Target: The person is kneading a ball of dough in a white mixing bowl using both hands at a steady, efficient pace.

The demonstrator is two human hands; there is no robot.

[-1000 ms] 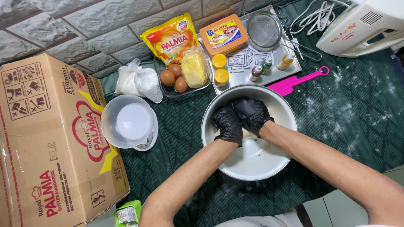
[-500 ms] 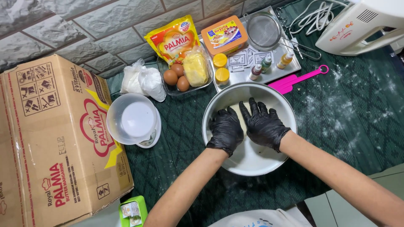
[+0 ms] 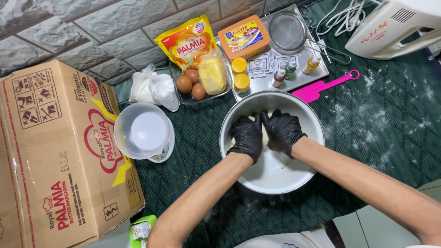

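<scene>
gloves first: i see both hands in black gloves, down inside the metal bowl (image 3: 294, 177), which i take as my landmark. left hand (image 3: 248, 136) and right hand (image 3: 282, 131) sit side by side near the bowl's far wall, thumbs touching, and between them a pale strip of dough (image 3: 265, 138) shows. both hands are curled and pressed in on that dough, fingers closed over it, so most of the lump is hidden under the gloves. the near part of the bowl's floor is bare and shiny.

just beyond the bowl lies a flat metal tray (image 3: 317, 73) with two yellow-lidded jars (image 3: 240, 73), small dropper bottles (image 3: 294, 71), paper sachets and a round sieve (image 3: 287, 32). a pink spatula (image 3: 324, 87) lies beyond the bowl and to its right, beside the tray. further that way stands a white hand mixer (image 3: 395, 27) with its coiled cord.

beyond the bowl and to its left a clear dish holds brown eggs (image 3: 190, 85) and a bagged yellow block; behind it stand a yellow pouch (image 3: 188, 43) and an orange tub (image 3: 243, 36). left of the bowl a clear measuring bowl (image 3: 142, 131) sits on a small white scale, with white knotted bags (image 3: 154, 87) just behind. well left of everything stands a large cardboard box (image 3: 55, 160). all of it rests on a dark green cloth (image 3: 381, 128) dusted with flour to the bowl's right
</scene>
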